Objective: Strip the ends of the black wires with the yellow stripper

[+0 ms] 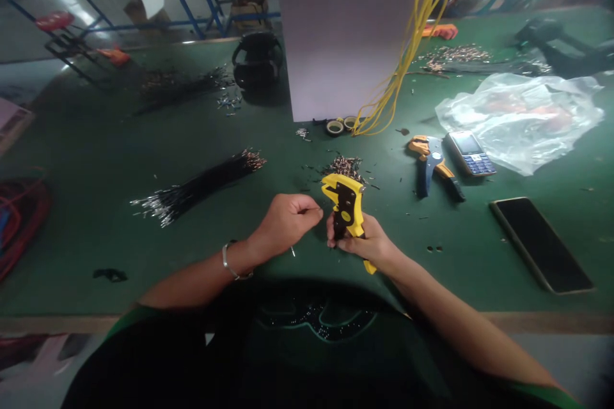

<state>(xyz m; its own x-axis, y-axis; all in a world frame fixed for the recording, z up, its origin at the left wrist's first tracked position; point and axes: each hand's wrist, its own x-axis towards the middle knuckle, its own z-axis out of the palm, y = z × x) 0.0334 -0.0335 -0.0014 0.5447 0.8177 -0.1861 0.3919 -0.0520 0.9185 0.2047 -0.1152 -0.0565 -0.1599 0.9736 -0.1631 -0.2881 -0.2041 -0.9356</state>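
Wrapped around the handles of a yellow-and-black wire stripper (349,204), my right hand (368,241) holds the tool upright with its jaws toward my left. My left hand (290,220) is closed in a pinch just left of the jaws, apart from them. A thin wire (293,252) is in it; one pale end sticks out below the palm, and most of its length is hidden by the fingers. Behind the stripper lies a pile of small dark clippings with copper glints (346,167). A bundle of black wires (206,185), silvery at one end and coppery at the other, lies to the left.
Right of me lie an orange-and-blue wire stripper (434,166), a keypad phone (471,153), a smartphone (542,245) and a clear plastic bag (522,115). Yellow wires (398,89) hang beside a pale upright panel (345,32). Tape rolls (334,128) sit at its foot.
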